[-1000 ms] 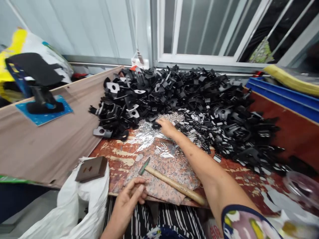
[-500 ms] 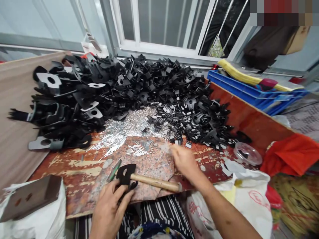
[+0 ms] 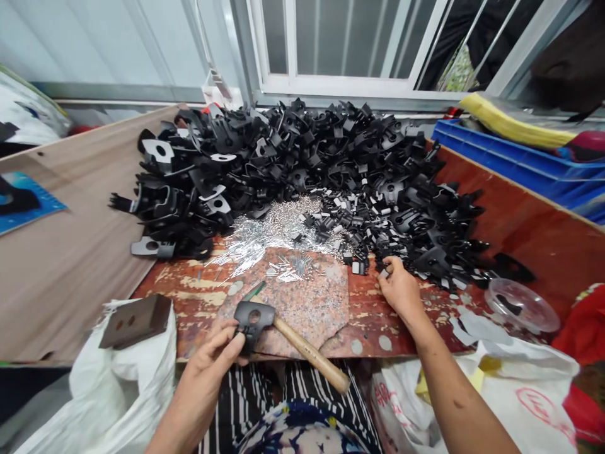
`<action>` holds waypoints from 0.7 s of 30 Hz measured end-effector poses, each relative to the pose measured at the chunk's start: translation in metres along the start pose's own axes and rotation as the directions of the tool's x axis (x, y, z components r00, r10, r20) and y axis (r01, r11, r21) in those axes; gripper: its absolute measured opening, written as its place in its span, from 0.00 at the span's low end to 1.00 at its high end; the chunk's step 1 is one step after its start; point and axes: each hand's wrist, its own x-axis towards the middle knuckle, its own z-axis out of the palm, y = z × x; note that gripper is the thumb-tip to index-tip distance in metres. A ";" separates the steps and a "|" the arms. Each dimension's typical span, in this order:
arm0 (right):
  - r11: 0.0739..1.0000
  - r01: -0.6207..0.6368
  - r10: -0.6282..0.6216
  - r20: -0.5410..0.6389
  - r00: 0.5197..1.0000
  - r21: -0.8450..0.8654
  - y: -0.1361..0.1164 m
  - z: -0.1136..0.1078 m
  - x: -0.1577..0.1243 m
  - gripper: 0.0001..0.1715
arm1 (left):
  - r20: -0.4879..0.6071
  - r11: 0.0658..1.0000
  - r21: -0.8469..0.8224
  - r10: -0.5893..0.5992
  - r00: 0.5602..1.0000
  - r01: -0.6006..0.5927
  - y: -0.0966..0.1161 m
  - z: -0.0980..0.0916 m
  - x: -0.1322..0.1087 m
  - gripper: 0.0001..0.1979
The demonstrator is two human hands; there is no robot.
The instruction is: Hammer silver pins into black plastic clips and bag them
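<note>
My left hand (image 3: 220, 353) pinches a black plastic part (image 3: 256, 317) with a round hole, held over the near edge of a speckled stone slab (image 3: 302, 315). A hammer's wooden handle (image 3: 312, 354) sticks out from behind that part, its end past the table edge; the hammer head is hidden. A green tool tip (image 3: 255, 291) shows just behind. At the front of the pile of small black clips (image 3: 338, 217), my right hand (image 3: 399, 289) has its thumb and fingers closed round a small clip (image 3: 384, 273), only partly visible.
Thin metal pins (image 3: 248, 243) lie heaped behind the slab, several loose on it. A large heap of black plastic parts (image 3: 293, 142) fills the back. A clear plastic lid (image 3: 522, 304), blue crate (image 3: 515, 157) and white bag (image 3: 515, 378) are right; a brown block (image 3: 137, 320) sits left.
My right hand has moved from the slab's right edge to the small clips. My left fingers have closed on the black part and tilted it up. The view has shifted left.
</note>
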 end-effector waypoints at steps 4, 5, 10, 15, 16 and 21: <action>0.965 0.115 -0.098 -0.081 0.992 0.236 -0.006 -0.012 -0.018 0.20 | 0.117 0.985 -0.086 -0.136 0.984 0.146 0.013 0.008 -0.014 0.21; 0.926 0.137 -0.116 -0.081 0.990 0.353 -0.015 -0.016 -0.026 0.17 | 0.140 0.985 -0.095 -0.131 0.981 0.145 0.016 0.012 -0.016 0.21; 0.622 0.347 -0.373 -0.124 0.919 0.701 -0.090 -0.025 -0.075 0.07 | 0.344 0.972 -0.179 -0.082 0.936 0.151 0.021 0.042 -0.020 0.17; 0.535 0.506 -0.454 -0.275 0.847 0.677 -0.142 -0.020 -0.109 0.04 | 0.391 0.926 -0.334 -0.031 0.920 0.173 0.018 0.061 -0.021 0.15; 0.529 0.499 -0.454 -0.268 0.850 0.686 -0.146 -0.019 -0.113 0.03 | 0.377 0.917 -0.360 -0.023 0.926 0.169 0.017 0.062 -0.020 0.14; 0.505 0.523 -0.489 -0.271 0.829 0.687 -0.152 -0.017 -0.124 0.07 | 0.364 0.911 -0.388 0.008 0.931 0.144 0.015 0.061 -0.016 0.15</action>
